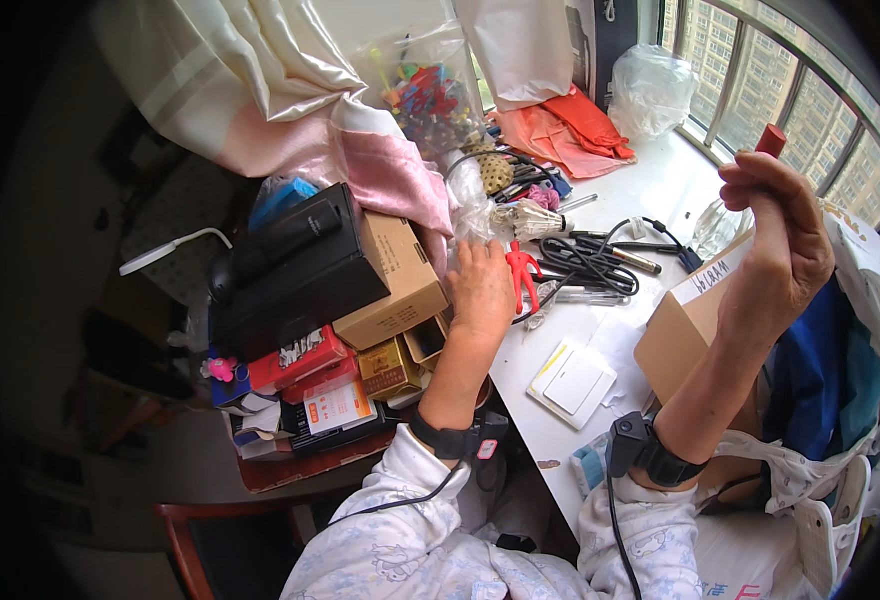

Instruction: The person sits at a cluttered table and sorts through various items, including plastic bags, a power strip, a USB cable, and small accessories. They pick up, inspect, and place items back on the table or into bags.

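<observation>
My right hand point(777, 225) is raised at the right, its fingers closed on a dark red cylinder point(771, 141) whose end sticks up above them. My left hand point(481, 289) rests at the left edge of the white tabletop point(518, 360), between a cardboard box point(398, 289) and a red figure-shaped plastic piece point(522, 277). Whether its fingertips hold anything in the clear plastic film point(468, 202) cannot be told. A coiled black cable point(597, 266) lies over pens to the right of the red piece. Nearer to me lies a white wall switch point(573, 379).
Stacked boxes, with a black box point(297, 277) on top, stand at the left. An open cardboard box point(680, 330) and a cloth bag point(807, 480) are at the right. At the back are a shuttlecock point(537, 220), red plastic bags point(567, 131) and a barred window point(762, 75).
</observation>
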A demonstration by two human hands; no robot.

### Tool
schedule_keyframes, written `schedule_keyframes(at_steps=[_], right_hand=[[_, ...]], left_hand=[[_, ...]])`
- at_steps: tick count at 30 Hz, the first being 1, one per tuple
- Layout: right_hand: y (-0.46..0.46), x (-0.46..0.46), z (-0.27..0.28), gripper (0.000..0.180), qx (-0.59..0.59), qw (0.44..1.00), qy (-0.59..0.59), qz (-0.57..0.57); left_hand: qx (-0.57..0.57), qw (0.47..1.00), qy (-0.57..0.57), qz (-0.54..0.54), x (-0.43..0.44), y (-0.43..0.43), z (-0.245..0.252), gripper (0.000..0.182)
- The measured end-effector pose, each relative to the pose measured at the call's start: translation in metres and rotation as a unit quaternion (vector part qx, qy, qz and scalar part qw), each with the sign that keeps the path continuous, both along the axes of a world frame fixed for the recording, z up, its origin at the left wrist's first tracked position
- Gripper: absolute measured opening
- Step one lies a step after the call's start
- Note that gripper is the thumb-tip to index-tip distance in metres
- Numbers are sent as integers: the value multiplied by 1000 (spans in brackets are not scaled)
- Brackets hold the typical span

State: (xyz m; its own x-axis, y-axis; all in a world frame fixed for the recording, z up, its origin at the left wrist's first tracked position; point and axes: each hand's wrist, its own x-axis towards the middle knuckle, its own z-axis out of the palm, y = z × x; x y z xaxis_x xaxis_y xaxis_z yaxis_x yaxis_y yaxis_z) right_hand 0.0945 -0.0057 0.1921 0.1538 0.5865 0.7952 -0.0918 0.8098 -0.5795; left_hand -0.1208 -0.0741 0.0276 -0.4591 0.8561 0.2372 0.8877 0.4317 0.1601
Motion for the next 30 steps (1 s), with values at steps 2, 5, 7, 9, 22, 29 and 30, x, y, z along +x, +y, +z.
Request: schedule_keyframes(at_steps=[2,5,7,9,22,29,30], right_hand=[[0,2,1,25,-2,1000,4,2],[0,1,0,25,-11,1000,10,12],[-1,-2,0,25,-21,1000,11,17],[-1,-3,0,26,-23,998,26,50],[-1,-5,1,26,-32,998,28,55],[3,-5,-2,27,-29,997,29,62],[4,-5,-3,27,-29,997,29,63]], left_hand=[[16,999,-33,0,2,-1,10,29],[33,996,-79,-15,11,4,26,30],[86,991,-73,-74,18,11,32,31],[179,967,-35,-178,31,22,32,33],[46,969,22,-241,51,35,5,32],[190,932,-125,-283,38,32,20,26],[204,926,-137,-287,37,30,24,26]])
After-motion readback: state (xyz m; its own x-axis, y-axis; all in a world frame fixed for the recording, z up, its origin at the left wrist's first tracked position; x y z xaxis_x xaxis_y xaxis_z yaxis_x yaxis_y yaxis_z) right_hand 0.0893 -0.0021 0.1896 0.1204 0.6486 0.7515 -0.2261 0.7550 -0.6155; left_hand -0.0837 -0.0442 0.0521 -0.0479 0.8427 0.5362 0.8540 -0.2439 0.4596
